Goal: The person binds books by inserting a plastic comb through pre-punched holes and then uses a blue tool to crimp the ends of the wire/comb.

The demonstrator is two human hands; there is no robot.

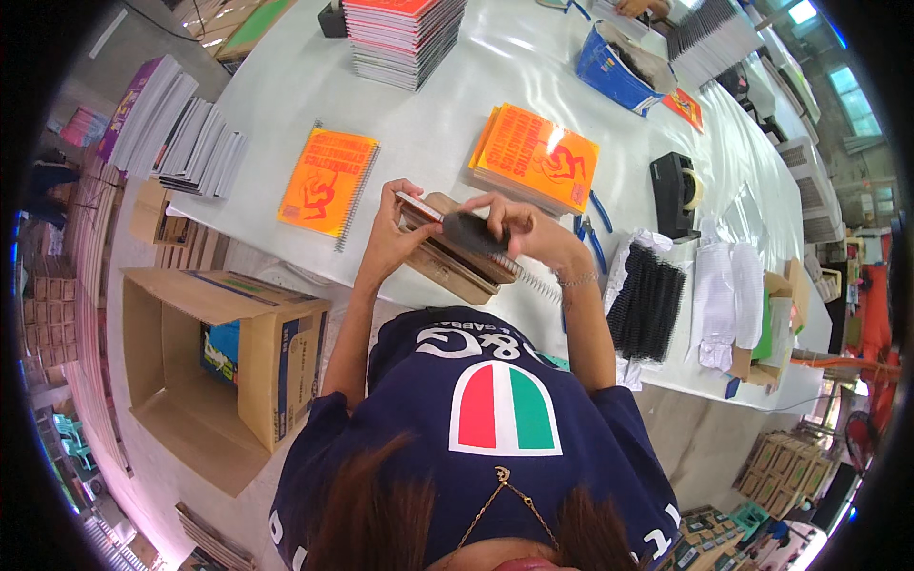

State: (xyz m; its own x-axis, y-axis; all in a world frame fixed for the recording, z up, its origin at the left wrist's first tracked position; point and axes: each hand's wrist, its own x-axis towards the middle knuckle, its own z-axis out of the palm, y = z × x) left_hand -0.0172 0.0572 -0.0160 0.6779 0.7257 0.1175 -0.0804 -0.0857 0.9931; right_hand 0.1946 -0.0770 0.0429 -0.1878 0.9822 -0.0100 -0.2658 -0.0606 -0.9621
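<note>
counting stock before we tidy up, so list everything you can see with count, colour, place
table: 1, white, centre
spiral book: 1, orange, left on table
short book stack: 1, orange, centre
tall book stack: 1, red-orange top, far side
leaning books: several, mostly white, left edge
tub: 1, blue, far right
hand tools: at least 2, blue-handled, right
tape dispenser: 1, black, right
coils: many, black, right
wrappers: several, white, right
open carton: 1, brown, left
stacked boxes: several, brown, lower right
holder: 1, brown, centre
blurred piece: 1, dark, at right grip
co-worker's hand: 1, top edge
background: too cluttered to count
shirt: 1, navy, lower centre
left grip: 1, bare, at holder
right grip: 1, bare, on blurred piece
</note>
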